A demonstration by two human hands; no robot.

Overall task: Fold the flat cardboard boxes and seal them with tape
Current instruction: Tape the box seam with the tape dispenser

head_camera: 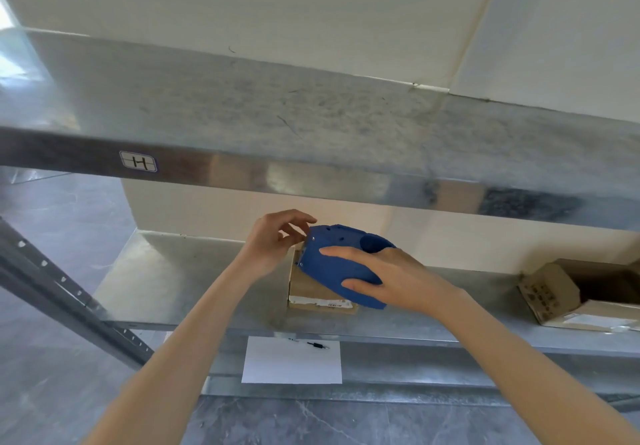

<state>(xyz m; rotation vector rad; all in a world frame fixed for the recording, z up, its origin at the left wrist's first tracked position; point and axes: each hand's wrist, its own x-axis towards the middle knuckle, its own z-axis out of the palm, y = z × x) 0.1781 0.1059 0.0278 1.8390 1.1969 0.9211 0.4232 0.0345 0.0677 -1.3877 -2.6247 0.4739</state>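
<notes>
1. An open box (568, 292) sits at the right of the shelf (194, 271); its inside is too dark to tell.
2. A small box (311, 292) lies mid-shelf under the blue tape dispenser (332, 264).
3. The right hand (391, 278) wraps the dispenser; the left hand (273, 243) pinches its front end.

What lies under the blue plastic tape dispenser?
A small brown cardboard box with a white label at its near edge. The blue plastic tape dispenser and the right hand gripping it cover much of the box's top, so its seam cannot be seen.
</notes>
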